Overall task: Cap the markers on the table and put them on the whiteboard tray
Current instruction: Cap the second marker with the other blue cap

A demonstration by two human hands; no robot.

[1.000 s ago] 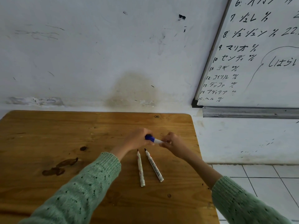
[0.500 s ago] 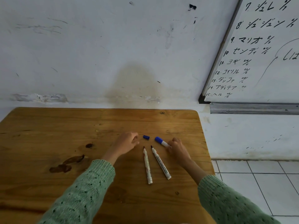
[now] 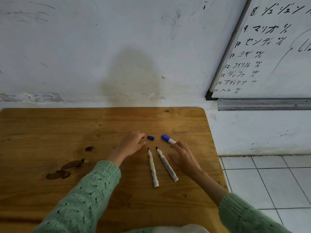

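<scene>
Two uncapped white markers lie side by side on the wooden table (image 3: 50, 132), tips pointing away: the left marker (image 3: 153, 169) and the right marker (image 3: 167, 164), labelled "Boardmarker". Beyond them lies a marker with a blue cap (image 3: 168, 139), and a loose blue cap (image 3: 150, 137) sits just to its left. My left hand (image 3: 133, 144) rests on the table, its fingertips just left of the loose cap, holding nothing. My right hand (image 3: 183, 157) hovers with spread fingers to the right of the uncapped markers, a fingertip at the blue-capped marker's body. The grey whiteboard tray (image 3: 264, 104) is at the upper right.
The whiteboard (image 3: 272, 52) with black writing hangs on the wall above the tray, beyond the table's right edge. A white wall stands behind the table. Tiled floor (image 3: 269, 182) shows to the right. Dark stains (image 3: 67, 169) mark the table's left part.
One second ago both hands held the blue-capped marker together. It now lies on the table, my right hand has let go, and my left hand rests beside the loose cap.
</scene>
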